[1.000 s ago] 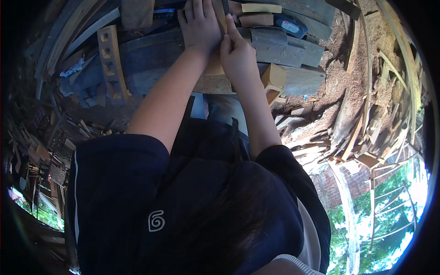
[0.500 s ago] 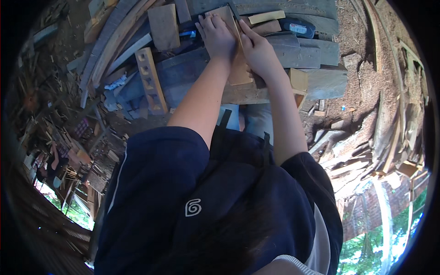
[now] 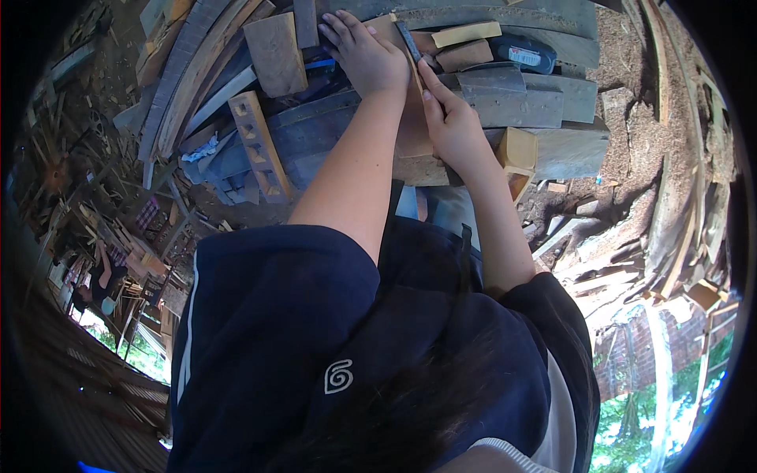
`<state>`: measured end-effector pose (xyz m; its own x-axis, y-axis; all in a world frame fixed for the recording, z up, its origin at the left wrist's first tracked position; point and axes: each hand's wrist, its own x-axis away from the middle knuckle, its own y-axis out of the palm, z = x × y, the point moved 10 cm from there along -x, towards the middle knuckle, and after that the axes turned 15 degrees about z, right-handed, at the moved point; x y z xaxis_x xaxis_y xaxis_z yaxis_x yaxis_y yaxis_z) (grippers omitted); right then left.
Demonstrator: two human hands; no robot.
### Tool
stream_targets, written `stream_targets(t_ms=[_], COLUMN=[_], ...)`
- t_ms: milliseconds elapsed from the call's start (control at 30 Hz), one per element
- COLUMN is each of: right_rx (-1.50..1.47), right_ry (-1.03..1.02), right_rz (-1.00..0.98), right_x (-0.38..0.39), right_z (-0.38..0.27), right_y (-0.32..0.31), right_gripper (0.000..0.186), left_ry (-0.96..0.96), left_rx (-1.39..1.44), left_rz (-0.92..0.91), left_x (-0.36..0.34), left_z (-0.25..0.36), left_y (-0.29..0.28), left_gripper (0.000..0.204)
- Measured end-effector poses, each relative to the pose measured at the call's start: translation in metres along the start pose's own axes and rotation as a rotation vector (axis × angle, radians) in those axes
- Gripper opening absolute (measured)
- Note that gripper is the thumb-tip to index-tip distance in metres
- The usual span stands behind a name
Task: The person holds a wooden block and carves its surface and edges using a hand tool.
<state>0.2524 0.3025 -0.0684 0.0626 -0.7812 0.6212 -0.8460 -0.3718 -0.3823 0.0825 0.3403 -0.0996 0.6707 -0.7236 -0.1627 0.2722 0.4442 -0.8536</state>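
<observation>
My left hand (image 3: 367,60) lies flat on a brown wooden board (image 3: 415,134), its fingers stretched toward the far side. To its right, my right hand (image 3: 456,130) is closed round a long, narrow, dark metal tool (image 3: 409,42), with the index finger stretched along it. The tool lies along the board's right edge and points away from me. Its handle is hidden in my hand, so I cannot tell whether it is a file or a chisel. Under the board runs a grey, weathered wooden work surface (image 3: 505,106).
Right of the tool lie small wood blocks (image 3: 464,55) and a dark rounded object with a white label (image 3: 527,55). A notched wooden piece (image 3: 260,146) and a thick board (image 3: 275,54) lie left. A box-like wooden piece (image 3: 517,150) stands near my right wrist. Wood scraps cover the ground.
My right hand has drawn back toward me with the dark metal tool, baring more of the board's far right edge. My left hand has shifted slightly left, fingers still flat on the board.
</observation>
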Motion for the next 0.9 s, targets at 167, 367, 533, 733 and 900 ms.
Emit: stream_targets(t_ms=[167,367,533,733,900], right_rx=[-0.046,-0.136,0.005,-0.13,-0.447], right_ry=[0.028,0.029,-0.126,0.018,0.318], right_rz=[-0.037,0.065,0.127,0.02,-0.069], right_x=[-0.002,0.005,-0.002,-0.002,0.012], right_z=[0.006,-0.004,-0.003,-0.004,-0.006], right_y=[0.009,0.02,0.005,0.012,0.025], right_gripper=[0.047,0.047,0.046,0.045,0.046], left_ry=[-0.008,0.069,0.115,0.107,0.111], left_rx=[-0.005,0.015,-0.018,0.02,-0.011], left_rz=[-0.015,0.044,0.051,0.063,0.062], left_x=[0.0,-0.004,0.0,-0.001,-0.004], left_z=[-0.007,-0.012,-0.003,-0.006,-0.01], left_y=[0.0,0.006,0.007,0.005,0.005], left_gripper=[0.058,0.057,0.057,0.057,0.057])
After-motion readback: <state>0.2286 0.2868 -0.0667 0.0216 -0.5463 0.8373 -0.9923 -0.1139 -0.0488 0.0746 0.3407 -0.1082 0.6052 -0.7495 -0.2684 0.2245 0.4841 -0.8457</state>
